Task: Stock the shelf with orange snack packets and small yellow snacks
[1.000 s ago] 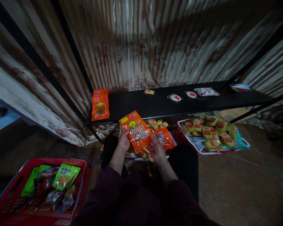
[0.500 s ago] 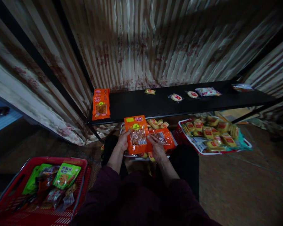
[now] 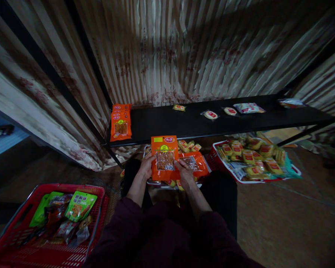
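An orange snack packet with a clear window showing brown sticks is held upright between my two hands. My left hand grips its left edge, fingers partly hidden behind it. On the right edge, my right hand closes around the packet. A second orange packet lies just behind my right hand, on a basket of small yellow-wrapped snacks between my knees. Several more orange packets overlap in a row at the left end of the black shelf.
On the shelf lie a small yellow packet, two round wrapped cakes and a white-purple bag. A red-and-white basket full of wrapped snacks stands right. At lower left, a red basket holds green bags and others. Black posts frame the shelf's left side.
The held orange packet has shifted slightly right and tilted a little straighter in my hands. The whole view has moved slightly. Both hands keep their grip.
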`<state>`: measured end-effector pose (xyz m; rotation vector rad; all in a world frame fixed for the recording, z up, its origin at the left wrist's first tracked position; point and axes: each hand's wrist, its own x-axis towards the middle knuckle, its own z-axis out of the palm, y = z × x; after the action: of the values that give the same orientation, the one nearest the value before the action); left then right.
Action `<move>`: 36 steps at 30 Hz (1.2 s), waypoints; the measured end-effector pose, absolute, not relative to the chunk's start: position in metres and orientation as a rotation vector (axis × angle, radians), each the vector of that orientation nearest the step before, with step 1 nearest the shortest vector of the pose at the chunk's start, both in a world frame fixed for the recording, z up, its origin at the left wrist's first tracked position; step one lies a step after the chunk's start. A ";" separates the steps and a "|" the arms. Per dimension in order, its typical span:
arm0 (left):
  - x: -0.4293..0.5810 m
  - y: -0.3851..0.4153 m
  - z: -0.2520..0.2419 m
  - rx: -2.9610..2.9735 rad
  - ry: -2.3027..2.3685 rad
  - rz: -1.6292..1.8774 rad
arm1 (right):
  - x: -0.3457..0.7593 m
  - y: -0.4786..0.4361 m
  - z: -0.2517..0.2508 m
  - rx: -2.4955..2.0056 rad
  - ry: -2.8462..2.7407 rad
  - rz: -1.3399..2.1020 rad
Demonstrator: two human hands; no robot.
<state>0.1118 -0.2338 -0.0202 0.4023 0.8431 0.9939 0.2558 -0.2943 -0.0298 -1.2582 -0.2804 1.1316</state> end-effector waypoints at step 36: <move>0.142 -0.261 0.015 1.227 1.243 1.288 | 0.251 -0.292 -0.019 -1.224 -0.285 0.949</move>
<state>0.1420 -0.2611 0.0152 1.2267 1.2432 1.2884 0.2514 -0.2919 -0.0185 -1.2238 -0.2850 0.9485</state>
